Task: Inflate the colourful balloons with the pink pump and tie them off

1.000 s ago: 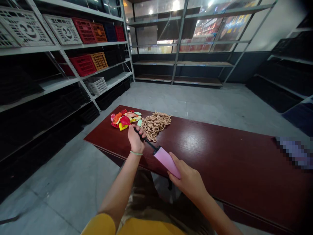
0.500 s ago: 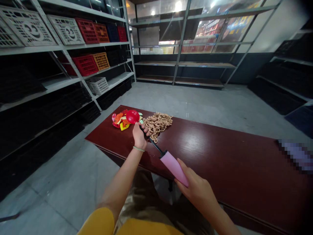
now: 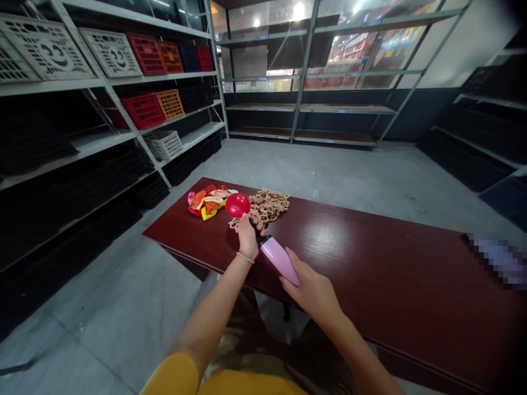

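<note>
My left hand point(image 3: 248, 237) is shut around the black nozzle of a hand air pump, pinching the neck of a round red balloon point(image 3: 237, 205) that sits just above my fingers. My right hand point(image 3: 309, 291) grips the pink pump barrel point(image 3: 279, 260) close to my left hand. Behind my left hand lies a tangled heap of tan chain point(image 3: 267, 206), which my left fingers nearly touch. To its left is a pile of flat multicoloured balloons point(image 3: 208, 202). Both hands are over a dark red wooden table point(image 3: 349, 258).
Metal shelves line the left, back and right, holding white crates point(image 3: 111, 52), red crates point(image 3: 144, 111) and black crates. A pixelated object point(image 3: 500, 260) lies at the table's right end. Grey concrete floor surrounds the table.
The red balloon has swelled from limp to round. The pink barrel has slid towards my left hand, covering the black pump rod. Both hands have moved slightly together.
</note>
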`<action>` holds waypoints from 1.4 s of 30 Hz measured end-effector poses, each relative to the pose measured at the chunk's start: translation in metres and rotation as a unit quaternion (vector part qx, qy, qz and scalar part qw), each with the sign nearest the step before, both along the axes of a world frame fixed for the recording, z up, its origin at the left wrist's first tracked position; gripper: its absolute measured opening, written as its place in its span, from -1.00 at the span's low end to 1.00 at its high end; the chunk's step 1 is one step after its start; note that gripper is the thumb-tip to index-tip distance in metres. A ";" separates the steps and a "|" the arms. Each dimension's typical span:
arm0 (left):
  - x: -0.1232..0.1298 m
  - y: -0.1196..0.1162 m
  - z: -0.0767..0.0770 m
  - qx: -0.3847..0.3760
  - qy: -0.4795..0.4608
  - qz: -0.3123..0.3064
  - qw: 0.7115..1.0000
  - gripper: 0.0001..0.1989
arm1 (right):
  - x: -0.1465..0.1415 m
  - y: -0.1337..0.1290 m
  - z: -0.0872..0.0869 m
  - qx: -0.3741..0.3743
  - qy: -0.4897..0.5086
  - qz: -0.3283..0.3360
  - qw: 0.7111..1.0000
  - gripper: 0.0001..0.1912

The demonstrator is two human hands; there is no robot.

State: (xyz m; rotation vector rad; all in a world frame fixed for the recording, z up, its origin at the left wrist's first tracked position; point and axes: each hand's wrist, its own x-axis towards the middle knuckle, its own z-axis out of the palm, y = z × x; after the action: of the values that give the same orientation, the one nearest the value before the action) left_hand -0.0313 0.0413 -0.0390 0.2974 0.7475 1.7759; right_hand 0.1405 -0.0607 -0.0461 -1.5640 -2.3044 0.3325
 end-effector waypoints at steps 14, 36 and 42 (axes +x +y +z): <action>-0.036 0.019 0.012 0.030 -0.021 0.039 0.999 -0.80 | 0.047 -0.024 -0.018 0.032 -0.006 0.014 0.999 -0.30; -0.041 0.032 0.026 0.054 -0.033 0.048 0.997 -0.83 | 0.043 -0.016 -0.006 0.018 -0.024 -0.005 1.000 -0.32; -0.009 0.010 0.005 0.054 0.002 0.013 0.998 -0.80 | 0.002 0.005 0.004 0.016 -0.017 -0.026 0.999 -0.30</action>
State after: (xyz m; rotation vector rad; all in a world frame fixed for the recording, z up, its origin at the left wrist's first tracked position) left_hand -0.0403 0.0514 -0.0339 0.3651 0.6633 1.8449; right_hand 0.1426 -0.0558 -0.0423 -1.6237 -2.2770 0.2576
